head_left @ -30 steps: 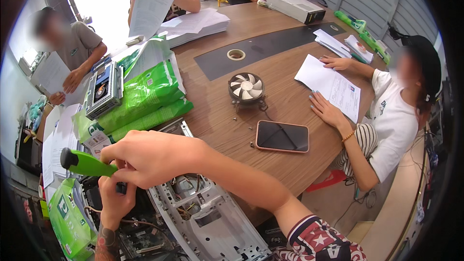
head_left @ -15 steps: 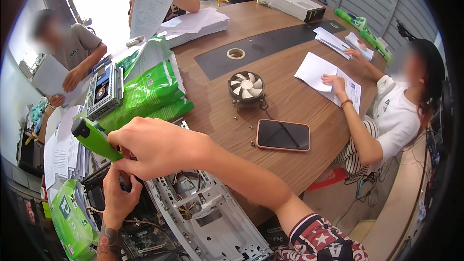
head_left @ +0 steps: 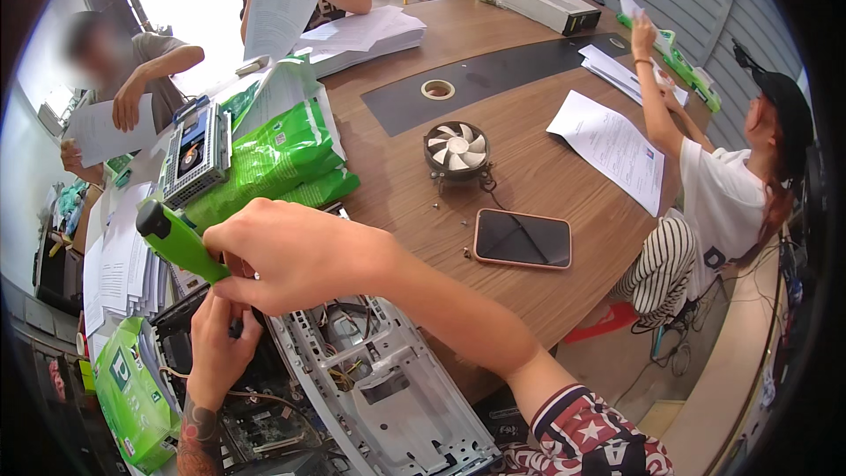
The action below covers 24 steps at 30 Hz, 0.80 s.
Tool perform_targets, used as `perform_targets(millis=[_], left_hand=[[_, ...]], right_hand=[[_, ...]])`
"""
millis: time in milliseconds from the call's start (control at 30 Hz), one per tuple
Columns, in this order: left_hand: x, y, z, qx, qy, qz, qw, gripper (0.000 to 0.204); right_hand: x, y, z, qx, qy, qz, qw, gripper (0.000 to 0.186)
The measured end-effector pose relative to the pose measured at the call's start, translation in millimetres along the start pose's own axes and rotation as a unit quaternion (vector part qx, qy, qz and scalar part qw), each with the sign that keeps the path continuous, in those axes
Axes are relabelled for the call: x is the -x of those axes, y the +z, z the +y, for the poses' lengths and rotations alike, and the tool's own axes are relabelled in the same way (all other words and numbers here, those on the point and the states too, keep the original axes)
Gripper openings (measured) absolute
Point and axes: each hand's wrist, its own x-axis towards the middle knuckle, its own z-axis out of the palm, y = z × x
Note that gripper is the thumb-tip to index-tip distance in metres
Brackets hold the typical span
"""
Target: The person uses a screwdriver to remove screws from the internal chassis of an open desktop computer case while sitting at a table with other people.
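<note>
Over the far end of the open case (head_left: 410, 405), the right hand (head_left: 282, 256) was closed around the handle of one green screwdriver (head_left: 187, 249), whose long axis slanted from a black cap (head_left: 154, 217) at upper left down to the right, its tip hidden by the hands. Just below, the left hand (head_left: 218, 348) had its fingers curled, partly covered, and whether they gripped anything I could not tell. Beyond, one fan (head_left: 456, 148) and one phone (head_left: 523, 240) sat on the table (head_left: 388, 176).
</note>
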Motion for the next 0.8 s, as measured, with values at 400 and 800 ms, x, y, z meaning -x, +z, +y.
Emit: perform_targets(millis=[400,800], left_hand=[[-6,3,9,0.044,0.004,0.015,0.999,0.025],[3,0,5,0.072,-0.057,-0.007,0.996,0.019]], right_hand=[[14,-43,-4,-0.001,-0.040,0.102,0.994,0.019],[29,-63,-15,0.016,-0.030,0.146,0.989,0.024]])
